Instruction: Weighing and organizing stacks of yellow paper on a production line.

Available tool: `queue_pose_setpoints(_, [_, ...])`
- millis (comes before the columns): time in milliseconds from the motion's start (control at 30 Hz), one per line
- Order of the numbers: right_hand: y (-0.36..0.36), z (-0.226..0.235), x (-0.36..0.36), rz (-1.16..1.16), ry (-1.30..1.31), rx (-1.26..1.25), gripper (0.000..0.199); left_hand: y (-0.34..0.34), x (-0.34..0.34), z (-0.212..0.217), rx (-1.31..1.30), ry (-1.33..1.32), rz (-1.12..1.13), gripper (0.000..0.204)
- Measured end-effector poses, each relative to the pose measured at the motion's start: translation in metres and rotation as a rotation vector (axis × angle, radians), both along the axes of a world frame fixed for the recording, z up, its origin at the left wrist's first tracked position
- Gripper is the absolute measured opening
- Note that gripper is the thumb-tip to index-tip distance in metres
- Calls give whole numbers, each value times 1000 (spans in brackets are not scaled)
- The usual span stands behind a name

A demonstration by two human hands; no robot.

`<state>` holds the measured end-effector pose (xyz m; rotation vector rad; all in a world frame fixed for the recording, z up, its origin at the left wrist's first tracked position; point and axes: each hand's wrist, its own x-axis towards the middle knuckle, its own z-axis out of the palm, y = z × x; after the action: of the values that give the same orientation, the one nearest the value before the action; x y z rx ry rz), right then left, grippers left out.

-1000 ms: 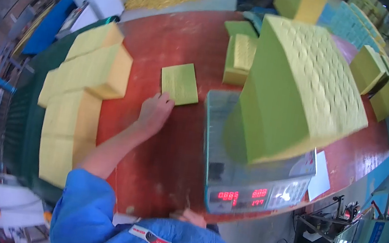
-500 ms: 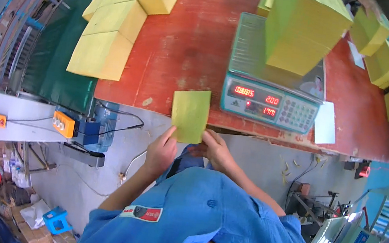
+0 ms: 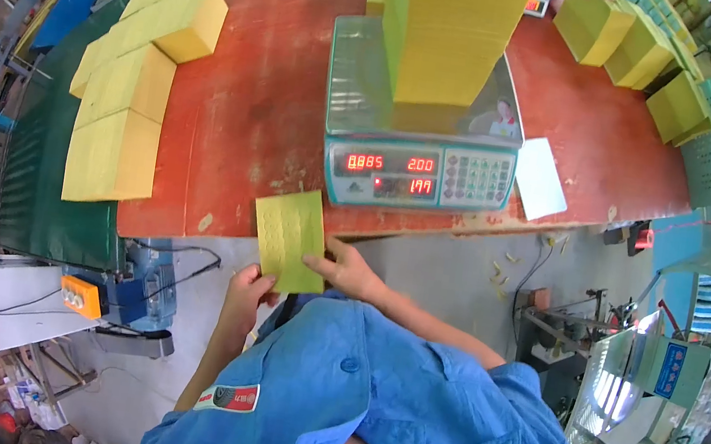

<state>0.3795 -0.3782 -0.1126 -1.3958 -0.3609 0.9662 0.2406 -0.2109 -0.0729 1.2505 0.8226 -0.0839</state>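
yellow sheet [image 3: 289,238] now overhangs table edge [image 3: 191,231] | left hand [image 3: 248,290], right hand [image 3: 347,268] fingers pinching it

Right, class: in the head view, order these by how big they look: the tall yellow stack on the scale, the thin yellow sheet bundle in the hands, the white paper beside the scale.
1. Tall yellow stack
2. Thin yellow sheet bundle, though it is nearer the camera
3. White paper

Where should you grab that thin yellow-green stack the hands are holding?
Probably by its bottom edge, coming from below, as now: the left hand pinches the lower left corner and the right hand the lower right side. The thin yellow-green stack is flat and floppy-looking, and its top lies over the red table edge.
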Motion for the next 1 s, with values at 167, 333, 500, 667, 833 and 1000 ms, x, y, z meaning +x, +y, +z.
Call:
queue_pose_setpoints(167, [5, 30, 14, 50, -500, -212, 30, 14, 8, 24, 172, 109, -129, 18])
queue_pose_setpoints(333, [3, 100, 43, -42, -547, 26, 23, 23, 37, 67, 280, -257, 39, 14])
queue_pose_setpoints(500, [-20, 178, 112, -253, -761, 221, 18, 16, 125, 154, 472, -451, -48, 12])
queue_pose_setpoints(667, [-45, 301, 202, -476, -1054, 180, 57, -12, 236, 266, 345, -737, -4, 15])
queue_pose_setpoints(833, [-50, 347, 296, -424, -1016, 71, 58, 10, 339, 300, 438, -710, -214, 19])
queue_pose_setpoints(1000, [-57, 321, 339, -415, -980, 66, 52, -12, 361, 293, 493, -551, -254, 26])
